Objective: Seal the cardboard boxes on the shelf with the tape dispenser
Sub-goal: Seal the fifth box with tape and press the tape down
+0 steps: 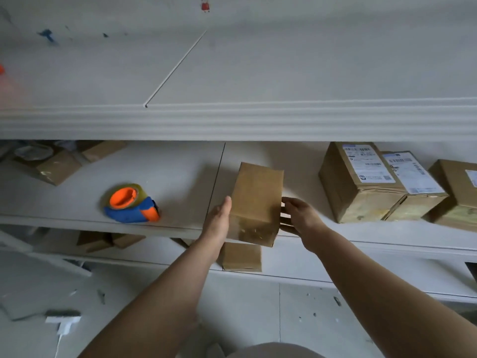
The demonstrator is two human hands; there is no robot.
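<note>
A plain brown cardboard box (pixel 255 202) stands at the front edge of the middle white shelf (pixel 167 177). My left hand (pixel 218 223) lies flat against the box's left side, fingers straight. My right hand (pixel 300 215) is at its right side, with fingers curled round the box's lower right edge. The blue and orange tape dispenser (pixel 130 204), loaded with clear tape, lies on the shelf to the left of the box, apart from both hands.
Three labelled boxes (pixel 366 182) stand in a row at the right of the shelf. More boxes (pixel 59 166) sit at the back left. Another box (pixel 241 257) rests on the lower shelf under the held one. The upper shelf's edge (pixel 232 122) overhangs.
</note>
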